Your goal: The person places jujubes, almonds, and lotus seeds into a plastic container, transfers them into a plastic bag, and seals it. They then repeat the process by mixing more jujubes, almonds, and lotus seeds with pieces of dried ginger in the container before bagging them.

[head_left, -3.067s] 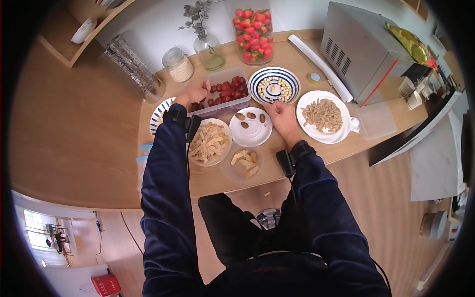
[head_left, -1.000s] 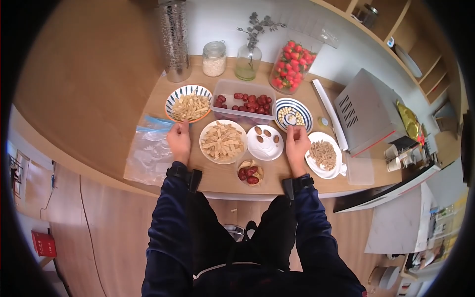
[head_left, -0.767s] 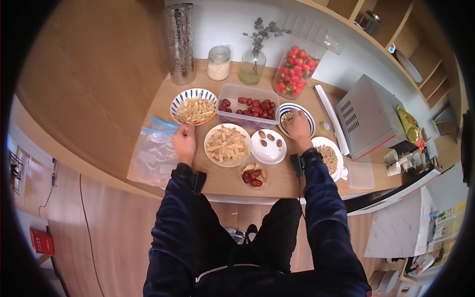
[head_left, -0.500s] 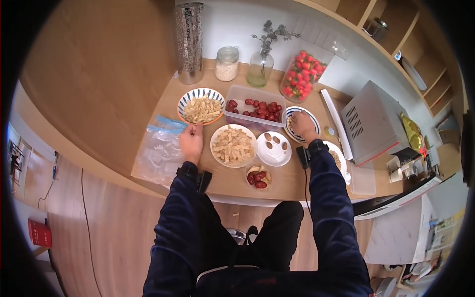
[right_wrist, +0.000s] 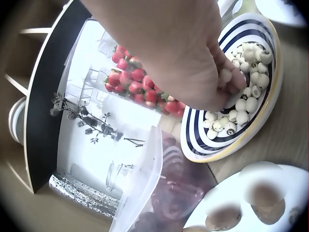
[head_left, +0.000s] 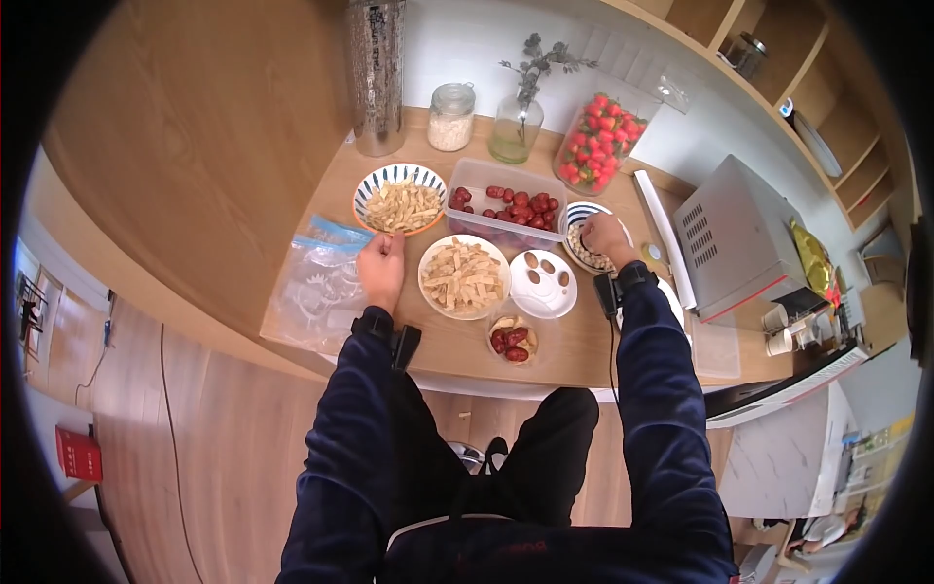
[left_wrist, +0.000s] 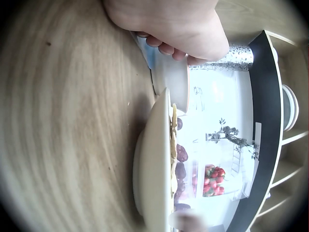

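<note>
In the head view my right hand (head_left: 605, 239) reaches into the blue-striped bowl (right_wrist: 193, 137) of round white seeds. Its bent fingers hold a white seed (right_wrist: 225, 76) in the right wrist view. My left hand (head_left: 381, 272), holding nothing visible, is loosely curled beside the plastic bag (head_left: 313, 289), below the orange-rimmed bowl (head_left: 362, 197) of pale strips. A small clear cup (head_left: 513, 340) contains red dates on pale slices. Between the hands stand a bowl of pale pieces (head_left: 464, 277) and a white plate (head_left: 544, 304) with several brown nuts.
Behind the bowls are a clear box (head_left: 477, 177) of red dates, a glass jar (head_left: 450, 119), a vase (head_left: 514, 131) and a strawberry container (head_left: 601, 146). To the right lie a white roll (head_left: 665, 239) and a grey appliance (head_left: 739, 234); my right sleeve partly covers another white plate.
My left hand has left the date box for the tabletop by the bag. My right hand has moved into the striped bowl. Red dates now lie in the small cup; the head view has shifted.
</note>
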Motion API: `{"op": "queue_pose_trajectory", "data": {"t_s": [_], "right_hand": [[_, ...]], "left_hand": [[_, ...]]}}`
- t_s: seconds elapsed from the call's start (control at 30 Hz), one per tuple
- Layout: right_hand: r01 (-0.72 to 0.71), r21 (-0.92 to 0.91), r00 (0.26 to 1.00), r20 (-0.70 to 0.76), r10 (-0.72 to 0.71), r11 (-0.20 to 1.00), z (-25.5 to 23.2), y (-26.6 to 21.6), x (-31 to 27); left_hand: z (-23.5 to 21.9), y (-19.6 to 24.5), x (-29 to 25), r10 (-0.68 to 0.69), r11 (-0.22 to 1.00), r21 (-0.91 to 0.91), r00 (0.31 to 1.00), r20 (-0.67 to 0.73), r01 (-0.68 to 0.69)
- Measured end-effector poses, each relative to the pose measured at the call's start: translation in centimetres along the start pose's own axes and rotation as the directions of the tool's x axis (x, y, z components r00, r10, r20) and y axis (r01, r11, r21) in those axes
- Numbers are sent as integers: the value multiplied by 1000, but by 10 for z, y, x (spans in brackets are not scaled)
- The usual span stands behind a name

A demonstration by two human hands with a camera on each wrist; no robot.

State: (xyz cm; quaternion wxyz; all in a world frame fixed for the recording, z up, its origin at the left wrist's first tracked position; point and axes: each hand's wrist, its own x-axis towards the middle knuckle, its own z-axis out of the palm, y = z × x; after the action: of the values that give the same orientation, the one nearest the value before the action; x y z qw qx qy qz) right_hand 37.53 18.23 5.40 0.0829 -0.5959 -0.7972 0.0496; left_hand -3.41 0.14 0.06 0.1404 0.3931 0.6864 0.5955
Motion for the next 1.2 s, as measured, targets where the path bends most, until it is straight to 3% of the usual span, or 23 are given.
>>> {"op": "queue_pose_trajectory", "data": {"t_s": [0.13, 0.3, 0.4, 0.5, 0.6, 0.63, 0.83, 0.93, 1.03, 1.13, 1.2], "right_hand": [[-56, 28, 998, -1, 56, 998, -14, -3, -8], [-48, 230, 998, 53, 37, 972, -33, 1, -11], [-85, 175, 992, 103, 67, 981, -47, -5, -18], [116, -149, 969, -200, -144, 982, -25, 10, -20], [2, -158, 1000, -17, -5, 987, -19, 9, -16], [27, -94, 999, -24, -29, 995, -16, 10, -20], [91, -173, 995, -20, -96, 981, -4, 8, -15], [0, -98, 999, 34, 3, 995, -33, -20, -27], [196, 17, 981, -10, -196, 980, -46, -28, -26], [272, 469, 930, 95, -355, 840, -87, -83, -73], [126, 665, 868, 285, -406, 736, -101, -121, -110]], "left_hand": [[-2, 10, -3, -2, 1000, 15, 1000, -5, 2], [-1, 7, -2, 7, 1000, 15, 1000, -10, -7], [1, 3, 0, 6, 1000, -3, 1000, -1, -6], [3, -1, 1, 12, 1000, -6, 1000, -2, -12], [2, -4, 4, 17, 1000, -5, 1000, -8, -17], [2, -4, 3, 15, 1000, -4, 1000, -7, -15], [0, 7, -2, 17, 1000, 14, 1000, -4, -17], [1, 2, 1, 23, 1000, 8, 1000, -8, -22], [0, 7, 0, 21, 1000, 21, 1000, -13, -21], [1, 3, 0, 5, 1000, 14, 1000, 1, -5], [1, 1, 1, -1, 1000, 6, 1000, 4, 1]]}}
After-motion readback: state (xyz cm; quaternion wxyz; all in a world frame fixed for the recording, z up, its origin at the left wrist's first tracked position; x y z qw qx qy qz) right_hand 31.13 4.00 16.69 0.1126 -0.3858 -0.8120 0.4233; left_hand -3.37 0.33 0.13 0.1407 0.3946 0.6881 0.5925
